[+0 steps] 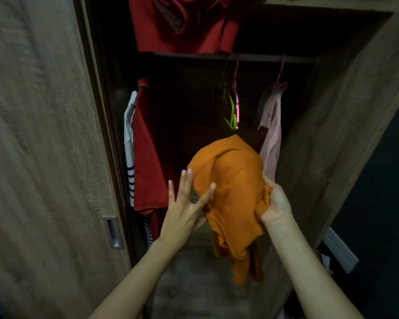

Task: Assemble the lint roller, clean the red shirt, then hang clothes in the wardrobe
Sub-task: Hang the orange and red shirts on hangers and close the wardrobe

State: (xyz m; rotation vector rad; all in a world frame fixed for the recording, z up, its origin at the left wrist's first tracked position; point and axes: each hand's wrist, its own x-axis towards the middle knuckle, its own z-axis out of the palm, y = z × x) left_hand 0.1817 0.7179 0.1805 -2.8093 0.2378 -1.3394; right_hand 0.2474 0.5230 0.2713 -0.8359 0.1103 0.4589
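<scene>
- The right hand [277, 201] clutches a bunched fold of the crumpled orange cotton shirt [234, 187], forearm reaching up from below.
- The left hand [186, 203] has straight, spread fingers, thumb touching the shirt's left edge.
- The shirt is held before the open wooden wardrobe [327, 134], under empty green and pink plastic hangers [233, 109].

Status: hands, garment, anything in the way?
Right hand grips bunched orange fabric shirt; left hand touches it, fingers spread. Shirt not hung. Empty green and pink plastic hangers dangle just above, nothing between.
</scene>
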